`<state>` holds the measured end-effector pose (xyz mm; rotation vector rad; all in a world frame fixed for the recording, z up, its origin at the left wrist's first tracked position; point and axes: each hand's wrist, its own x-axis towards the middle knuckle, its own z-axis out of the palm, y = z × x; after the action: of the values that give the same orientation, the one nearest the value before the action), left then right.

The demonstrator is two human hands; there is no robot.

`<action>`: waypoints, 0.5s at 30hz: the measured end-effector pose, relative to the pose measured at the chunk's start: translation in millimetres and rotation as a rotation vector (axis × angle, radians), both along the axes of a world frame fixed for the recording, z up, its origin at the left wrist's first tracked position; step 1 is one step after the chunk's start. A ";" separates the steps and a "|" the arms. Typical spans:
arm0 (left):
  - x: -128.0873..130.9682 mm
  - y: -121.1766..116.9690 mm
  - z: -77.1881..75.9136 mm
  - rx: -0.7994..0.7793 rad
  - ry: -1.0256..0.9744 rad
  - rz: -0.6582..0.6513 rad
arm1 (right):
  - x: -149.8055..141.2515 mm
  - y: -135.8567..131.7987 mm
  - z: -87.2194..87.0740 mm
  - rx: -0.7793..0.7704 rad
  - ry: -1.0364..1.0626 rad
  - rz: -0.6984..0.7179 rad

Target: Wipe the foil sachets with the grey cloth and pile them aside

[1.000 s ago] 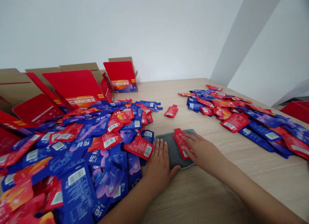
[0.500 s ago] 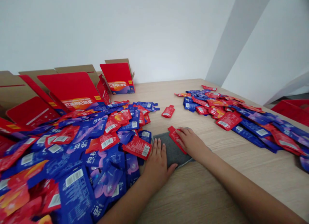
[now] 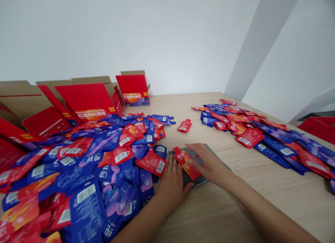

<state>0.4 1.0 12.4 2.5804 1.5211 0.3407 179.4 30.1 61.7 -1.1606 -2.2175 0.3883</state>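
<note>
My left hand [image 3: 171,182] lies flat, fingers together, on the left end of a grey cloth pad [image 3: 201,161] on the wooden table. My right hand [image 3: 209,164] rests on the pad with fingers stretched out, touching a red sachet [image 3: 186,162] that lies printed side up on the pad, between the two hands. A big heap of red and blue sachets [image 3: 86,166] lies just left of my left hand, its nearest red sachet [image 3: 152,163] almost touching my fingertips.
A second spread of red and blue sachets [image 3: 261,134] covers the table's right side. One lone red sachet [image 3: 184,125] lies beyond the pad. Folded red cardboard boxes [image 3: 86,100] stand at the back left. A red crate [image 3: 319,126] sits at the far right edge.
The red sachet under my right hand has been turned over from its barcode side to its printed side and shifted left on the pad. My left hand has stayed on the pad.
</note>
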 end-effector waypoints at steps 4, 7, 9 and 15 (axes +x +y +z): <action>0.5 1.1 1.2 -0.009 0.013 -0.013 | -0.5 -3.2 -11.7 -0.103 -0.199 0.102; 0.2 1.9 -4.4 0.029 0.010 -0.021 | 2.1 0.9 -28.8 -0.088 -0.324 0.093; 0.0 2.0 -9.0 0.054 0.005 -0.013 | 4.6 6.8 -39.2 -0.047 -0.350 0.055; 0.4 0.6 -9.5 0.050 0.026 0.012 | 19.6 32.8 -58.0 0.009 -0.260 -0.141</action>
<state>0.8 1.6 2.9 2.6255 1.5567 0.3521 199.0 62.8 3.7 -1.4215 -2.3335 0.1759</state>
